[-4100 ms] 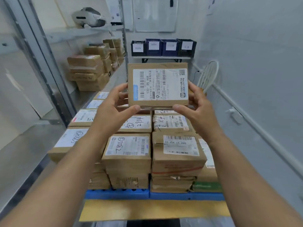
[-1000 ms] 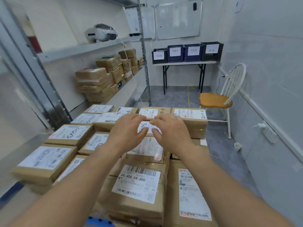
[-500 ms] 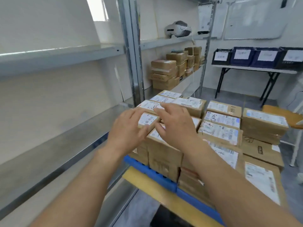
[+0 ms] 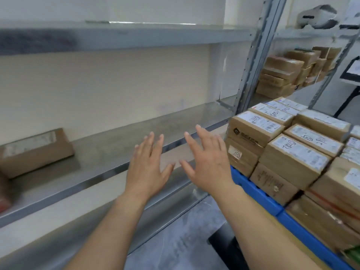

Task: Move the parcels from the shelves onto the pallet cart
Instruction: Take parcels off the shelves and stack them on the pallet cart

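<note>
The left hand [image 4: 146, 172] and right hand [image 4: 208, 168] hover, fingers [image 4: 151, 145] spread empty, well right of the parcel [image 4: 37, 151].

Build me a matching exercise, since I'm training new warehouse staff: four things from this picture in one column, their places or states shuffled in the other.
1 lone parcel
2 blue pallet
3 white device
4 left hand

A under the stacked parcels
B on the top shelf, far right
C on the long grey shelf, far left
D open, holding nothing

Pairs: 1-C, 2-A, 3-B, 4-D
</note>
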Available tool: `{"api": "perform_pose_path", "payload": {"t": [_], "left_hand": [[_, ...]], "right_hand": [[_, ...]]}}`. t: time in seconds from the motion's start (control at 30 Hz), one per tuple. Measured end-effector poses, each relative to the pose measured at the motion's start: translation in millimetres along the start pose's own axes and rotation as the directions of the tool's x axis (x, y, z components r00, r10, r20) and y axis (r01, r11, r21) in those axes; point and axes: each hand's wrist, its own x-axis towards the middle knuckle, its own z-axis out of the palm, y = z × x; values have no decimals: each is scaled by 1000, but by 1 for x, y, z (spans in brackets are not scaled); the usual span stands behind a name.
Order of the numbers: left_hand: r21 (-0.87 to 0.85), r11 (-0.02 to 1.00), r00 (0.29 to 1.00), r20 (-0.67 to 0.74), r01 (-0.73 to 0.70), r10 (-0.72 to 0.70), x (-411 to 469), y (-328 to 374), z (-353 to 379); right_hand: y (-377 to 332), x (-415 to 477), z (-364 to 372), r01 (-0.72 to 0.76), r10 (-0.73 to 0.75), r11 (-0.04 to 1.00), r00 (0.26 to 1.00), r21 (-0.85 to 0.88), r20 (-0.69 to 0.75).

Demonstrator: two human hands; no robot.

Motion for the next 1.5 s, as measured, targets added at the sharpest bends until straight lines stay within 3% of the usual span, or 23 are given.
{"api": "perform_pose_path", "payload": {"t": [0.3,0.77,1.07,1.5], "left_hand": [[61,955,949,-150,290,-279,-52,-61,-35],[188,733,744,-336,654,-578,-139,-108,-96],[173,598,606,-430,783,-669,-213,-174,-148],[87,507,492,-426,858,-759,-352,-309,-245]], "right_hand": [[-86,23,37,220,-224,959,975,178,1],[-203,36,47,400,-440,766,897,503,-42],[-322,26,41,488,-563,663,825,567,-52],[-539,-17,33,485,-668,610,741,627,76]]}}
